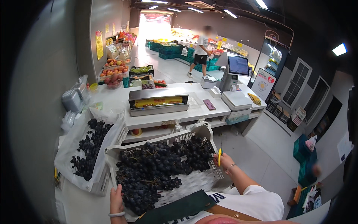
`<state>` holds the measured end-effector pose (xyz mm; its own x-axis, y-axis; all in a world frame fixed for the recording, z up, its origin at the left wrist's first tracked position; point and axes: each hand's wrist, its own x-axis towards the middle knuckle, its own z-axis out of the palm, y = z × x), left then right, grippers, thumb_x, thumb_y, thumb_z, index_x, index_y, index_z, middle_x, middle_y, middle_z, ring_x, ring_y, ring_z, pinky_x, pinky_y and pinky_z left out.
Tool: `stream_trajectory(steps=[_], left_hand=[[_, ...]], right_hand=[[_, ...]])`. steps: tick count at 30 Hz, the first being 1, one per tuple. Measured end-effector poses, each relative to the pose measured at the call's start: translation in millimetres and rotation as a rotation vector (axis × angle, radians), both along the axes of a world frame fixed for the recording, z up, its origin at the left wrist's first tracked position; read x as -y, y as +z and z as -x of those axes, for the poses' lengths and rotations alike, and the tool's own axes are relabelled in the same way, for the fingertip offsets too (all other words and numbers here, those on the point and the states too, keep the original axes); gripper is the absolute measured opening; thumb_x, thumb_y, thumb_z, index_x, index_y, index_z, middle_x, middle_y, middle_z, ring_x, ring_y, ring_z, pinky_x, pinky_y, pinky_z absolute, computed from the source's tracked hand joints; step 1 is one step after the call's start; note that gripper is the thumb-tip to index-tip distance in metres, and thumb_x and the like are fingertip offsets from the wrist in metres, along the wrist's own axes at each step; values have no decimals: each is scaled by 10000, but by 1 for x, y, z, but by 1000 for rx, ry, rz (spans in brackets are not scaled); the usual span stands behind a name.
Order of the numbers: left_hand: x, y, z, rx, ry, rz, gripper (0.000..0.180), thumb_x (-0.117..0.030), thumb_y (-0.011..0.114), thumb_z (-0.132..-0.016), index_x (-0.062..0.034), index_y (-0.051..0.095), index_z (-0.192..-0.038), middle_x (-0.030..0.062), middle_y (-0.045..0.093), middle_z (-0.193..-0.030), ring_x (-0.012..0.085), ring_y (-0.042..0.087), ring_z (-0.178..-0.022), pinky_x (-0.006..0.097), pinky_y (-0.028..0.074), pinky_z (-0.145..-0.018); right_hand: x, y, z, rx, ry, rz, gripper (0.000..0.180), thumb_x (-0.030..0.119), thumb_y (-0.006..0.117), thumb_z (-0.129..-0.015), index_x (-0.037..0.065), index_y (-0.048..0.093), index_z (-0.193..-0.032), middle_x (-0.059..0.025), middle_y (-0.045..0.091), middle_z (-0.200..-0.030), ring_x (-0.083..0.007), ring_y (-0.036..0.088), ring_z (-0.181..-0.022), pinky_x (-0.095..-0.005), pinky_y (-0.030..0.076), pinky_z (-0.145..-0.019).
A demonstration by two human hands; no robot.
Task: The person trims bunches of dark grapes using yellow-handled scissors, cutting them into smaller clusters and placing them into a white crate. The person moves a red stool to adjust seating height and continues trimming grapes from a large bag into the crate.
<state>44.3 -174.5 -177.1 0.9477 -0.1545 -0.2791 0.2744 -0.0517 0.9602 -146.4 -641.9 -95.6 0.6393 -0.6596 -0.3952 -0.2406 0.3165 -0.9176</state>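
Note:
A white plastic crate is tilted in front of me, with bunches of dark grapes inside. My left hand grips the crate's near left side, thumb up along the edge. At the right side, my right hand is closed around scissors with a yellow handle. Its fingers are against the crate's wall, partly hidden. To the left, a second white crate, lined with white sheeting, holds more dark grapes.
Beyond the crate runs a white counter with a metal film wrapper, a pink phone, a weighing scale and bananas. Fruit boxes line the left wall. A person walks farther back.

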Motion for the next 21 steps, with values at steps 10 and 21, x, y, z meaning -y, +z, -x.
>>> stream_trajectory(steps=[10, 21], left_hand=[[-6, 25, 55, 120, 134, -25, 288, -308, 544, -876, -30, 477, -919, 40, 499, -855, 117, 439, -736, 262, 387, -665], [39, 19, 101, 12, 328, -66, 350, -322, 532, -878, 13, 472, -960, 80, 513, -974, 157, 481, -868, 280, 409, -738]], right_hand=[[20, -8, -57, 26, 212, 7, 204, 203, 641, -817, 78, 485, -858, -6, 526, -705, -107, 505, -609, -243, 417, -547], [75, -10, -121, 23, 444, 17, 272, 226, 657, -802, 51, 505, -944, -11, 570, -795, -106, 535, -669, -240, 423, -579]])
